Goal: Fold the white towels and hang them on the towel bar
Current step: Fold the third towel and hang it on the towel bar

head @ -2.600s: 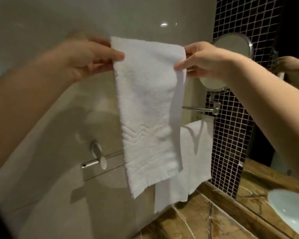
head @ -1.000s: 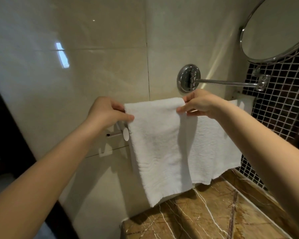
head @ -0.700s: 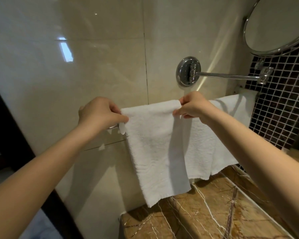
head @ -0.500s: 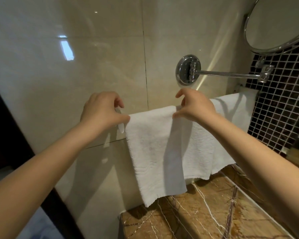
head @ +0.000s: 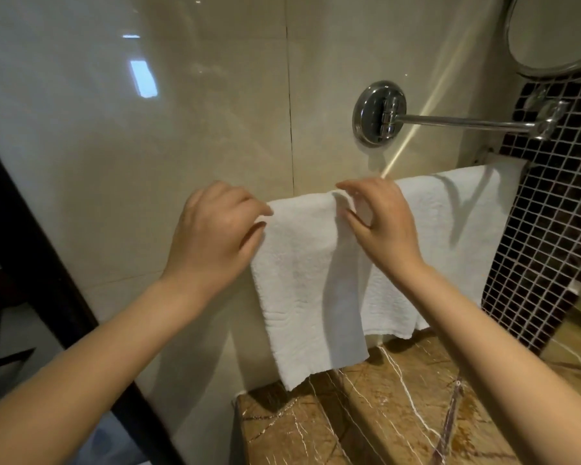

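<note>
Left grip (head: 215, 236): pinching top left corner of front towel (head: 302, 280).
Right grip (head: 379, 223): loosely pinching its top fold.
Position: folded, draped over hidden bar, overlapping second towel (head: 450, 229).
Progress: both seemingly hung; only straightening and release left.

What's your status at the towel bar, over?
left grip pinching folded towel at its left edge; right grip at the top fold, hold unclear. Towel draped, hanging beside second towel. Nothing blocking.
</note>
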`<state>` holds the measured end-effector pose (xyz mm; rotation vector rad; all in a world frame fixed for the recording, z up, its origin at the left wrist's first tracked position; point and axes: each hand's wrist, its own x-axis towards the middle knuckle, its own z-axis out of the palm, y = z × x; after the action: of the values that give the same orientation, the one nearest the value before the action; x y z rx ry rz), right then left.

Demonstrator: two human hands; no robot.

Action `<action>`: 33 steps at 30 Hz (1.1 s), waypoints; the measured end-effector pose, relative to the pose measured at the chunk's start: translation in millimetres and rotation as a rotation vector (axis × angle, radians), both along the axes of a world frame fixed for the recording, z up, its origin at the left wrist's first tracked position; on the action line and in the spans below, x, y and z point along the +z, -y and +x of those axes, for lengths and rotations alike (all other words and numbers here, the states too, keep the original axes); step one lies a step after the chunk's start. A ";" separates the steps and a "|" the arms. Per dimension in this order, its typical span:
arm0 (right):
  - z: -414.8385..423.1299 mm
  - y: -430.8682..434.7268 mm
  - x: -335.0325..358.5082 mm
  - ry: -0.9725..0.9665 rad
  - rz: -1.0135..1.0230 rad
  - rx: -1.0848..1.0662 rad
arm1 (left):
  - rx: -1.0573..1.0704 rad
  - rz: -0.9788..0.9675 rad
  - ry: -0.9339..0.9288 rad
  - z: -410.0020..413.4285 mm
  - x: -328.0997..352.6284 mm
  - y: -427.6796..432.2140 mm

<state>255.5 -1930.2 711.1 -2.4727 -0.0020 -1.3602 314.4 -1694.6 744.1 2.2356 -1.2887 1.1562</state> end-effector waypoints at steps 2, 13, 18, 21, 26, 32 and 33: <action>-5.0 -3.9 -28.2 0.102 0.256 -0.015 | -0.070 -0.157 -0.121 -13.0 -26.9 -11.2; 8.7 6.2 -56.2 -0.107 0.738 0.354 | -0.109 -0.539 -0.859 21.1 -84.2 4.3; 14.9 1.3 -57.2 -0.108 0.730 0.409 | -0.187 -0.615 -0.951 25.1 -83.3 16.3; 18.4 3.3 -60.2 -0.116 0.764 0.478 | -0.193 -0.648 -0.969 25.9 -83.6 16.6; 25.2 9.5 -66.8 -0.113 0.771 0.539 | -0.224 -0.666 -0.910 27.9 -88.2 16.5; 32.0 5.7 -76.7 -0.049 0.707 0.533 | -0.295 -0.722 -0.885 30.4 -97.6 20.9; 32.5 5.1 -77.5 -0.060 0.712 0.537 | -0.317 -0.707 -0.883 30.7 -98.6 21.0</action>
<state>288.1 -1935.3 633.6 -1.7379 -0.1337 -0.8531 345.1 -1715.7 645.5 1.5945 -0.6659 0.3141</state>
